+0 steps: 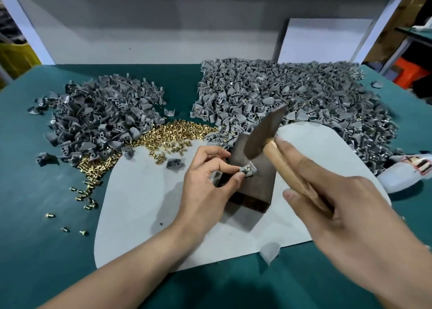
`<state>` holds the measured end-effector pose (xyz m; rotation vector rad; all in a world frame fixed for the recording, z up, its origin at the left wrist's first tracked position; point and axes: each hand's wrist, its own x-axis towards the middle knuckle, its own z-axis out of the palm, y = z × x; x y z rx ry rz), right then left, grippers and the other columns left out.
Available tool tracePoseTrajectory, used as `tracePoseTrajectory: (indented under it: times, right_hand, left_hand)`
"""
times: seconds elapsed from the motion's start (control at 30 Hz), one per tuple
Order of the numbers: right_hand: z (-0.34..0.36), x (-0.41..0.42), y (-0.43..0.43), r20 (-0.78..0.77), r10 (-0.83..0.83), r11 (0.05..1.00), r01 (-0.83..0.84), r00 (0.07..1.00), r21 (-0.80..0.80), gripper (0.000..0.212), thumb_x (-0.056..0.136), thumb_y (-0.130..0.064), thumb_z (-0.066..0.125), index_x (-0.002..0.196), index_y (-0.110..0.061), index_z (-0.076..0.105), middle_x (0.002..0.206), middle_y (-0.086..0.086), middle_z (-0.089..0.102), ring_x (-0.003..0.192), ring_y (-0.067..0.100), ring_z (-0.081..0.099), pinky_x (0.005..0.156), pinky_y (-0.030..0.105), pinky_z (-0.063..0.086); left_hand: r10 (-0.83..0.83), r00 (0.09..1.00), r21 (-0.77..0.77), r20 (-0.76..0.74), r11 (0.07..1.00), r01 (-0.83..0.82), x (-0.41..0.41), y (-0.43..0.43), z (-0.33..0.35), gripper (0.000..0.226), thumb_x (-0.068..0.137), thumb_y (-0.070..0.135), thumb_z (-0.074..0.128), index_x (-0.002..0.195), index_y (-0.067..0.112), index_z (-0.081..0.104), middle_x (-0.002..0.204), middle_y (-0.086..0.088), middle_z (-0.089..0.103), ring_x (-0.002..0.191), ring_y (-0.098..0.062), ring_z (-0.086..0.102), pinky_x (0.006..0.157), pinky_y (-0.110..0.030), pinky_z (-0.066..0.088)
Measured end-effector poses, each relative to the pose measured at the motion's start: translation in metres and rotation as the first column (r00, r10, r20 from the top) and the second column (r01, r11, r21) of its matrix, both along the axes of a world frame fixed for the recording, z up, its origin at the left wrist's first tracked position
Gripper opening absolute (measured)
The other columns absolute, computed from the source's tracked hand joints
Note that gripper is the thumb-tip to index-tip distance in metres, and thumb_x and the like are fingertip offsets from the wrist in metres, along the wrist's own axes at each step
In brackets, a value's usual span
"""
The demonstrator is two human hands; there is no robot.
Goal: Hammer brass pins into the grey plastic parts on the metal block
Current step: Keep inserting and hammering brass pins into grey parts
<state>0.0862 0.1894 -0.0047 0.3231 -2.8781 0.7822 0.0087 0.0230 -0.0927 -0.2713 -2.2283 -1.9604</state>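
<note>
Your right hand (346, 205) sits nearest, at 4 o'clock in the view. Its fingers are wrapped round the wooden handle (287, 168) of the hammer (264, 133), with the forefinger stretched along the shaft toward the head. The steel head hangs tilted above the metal block (252, 187), clear of it, with its far end toward 1 o'clock. Your left hand (205, 182), at 9 o'clock from the block, is closed in a pinch. Thumb and forefinger hold one grey plastic part (248, 169) on the block's top face near its left edge, and a brass pin (248, 167) shows in the part.

The step in hand looks like the strike that seats this pin. Press the part flat so it cannot rock, and bring the hammer face down square on the pin's head rather than at its present tilt. A short tap from the wrist probably serves better than a swing. Your fingertips lie just beside the pin, so the blow must land on the pin alone. A glancing hit could bend the pin or catch your thumb.

The block stands on a pale grey mat (140, 215) over the green table (35, 215). From the block, the loose brass pins (177, 133) lie at 10 o'clock, the smaller heap of grey parts (100, 116) beyond them, and the larger heap (292, 93) from 12 to 2 o'clock.
</note>
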Motion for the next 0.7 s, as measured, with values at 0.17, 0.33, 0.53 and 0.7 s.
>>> tracePoseTrajectory:
  times: [0.17, 0.33, 0.53, 0.7]
  right_hand:
    - [-0.002, -0.002, 0.002, 0.03, -0.007, 1.0, 0.006, 1.0, 0.015, 0.058, 0.087, -0.035, 0.053, 0.128, -0.067, 0.029, 0.058, -0.007, 0.06, 0.045, 0.013, 0.042, 0.048, 0.021, 0.036]
    - [0.005, -0.002, 0.003, 0.01, 0.007, 1.0, -0.007, 1.0, -0.022, 0.053, 0.088, -0.037, 0.051, 0.129, -0.064, 0.032, 0.075, -0.005, 0.068, 0.056, 0.01, 0.05, 0.056, 0.023, 0.042]
    - [0.005, -0.001, 0.002, 0.068, 0.009, 0.999, -0.006, 0.998, -0.041, 0.061, 0.084, -0.039, 0.048, 0.129, -0.07, 0.021, 0.07, -0.017, 0.067, 0.064, 0.006, 0.062, 0.062, 0.025, 0.049]
    - [0.004, -0.001, 0.002, -0.018, 0.032, 0.999, -0.033, 0.999, -0.02, 0.062, 0.087, -0.04, 0.048, 0.127, -0.072, 0.013, 0.055, -0.015, 0.058, 0.047, 0.009, 0.043, 0.047, 0.02, 0.036]
  left_hand:
    - [-0.004, 1.0, 0.009, -0.021, 1.0, 0.004, 0.003, 0.0, 0.004, 0.009, 0.076, 0.002, 0.077, 0.072, 0.009, 0.072, 0.104, 0.007, 0.055, 0.101, 0.01, 0.051, 0.084, -0.004, 0.04]
    - [0.012, 1.0, -0.009, -0.021, 1.0, -0.012, 0.003, -0.001, 0.003, 0.009, 0.075, 0.004, 0.078, 0.071, 0.011, 0.072, 0.103, 0.012, 0.055, 0.101, 0.008, 0.052, 0.085, -0.005, 0.039]
    - [0.028, 0.999, -0.032, -0.04, 0.999, -0.029, 0.002, 0.0, 0.002, 0.009, 0.074, 0.006, 0.078, 0.071, 0.012, 0.073, 0.098, 0.02, 0.053, 0.103, 0.006, 0.052, 0.086, -0.006, 0.039]
    - [0.025, 1.0, -0.01, -0.009, 1.0, -0.025, 0.0, 0.0, 0.001, 0.009, 0.074, 0.009, 0.079, 0.071, 0.015, 0.073, 0.097, 0.025, 0.053, 0.105, 0.003, 0.053, 0.088, -0.009, 0.039]
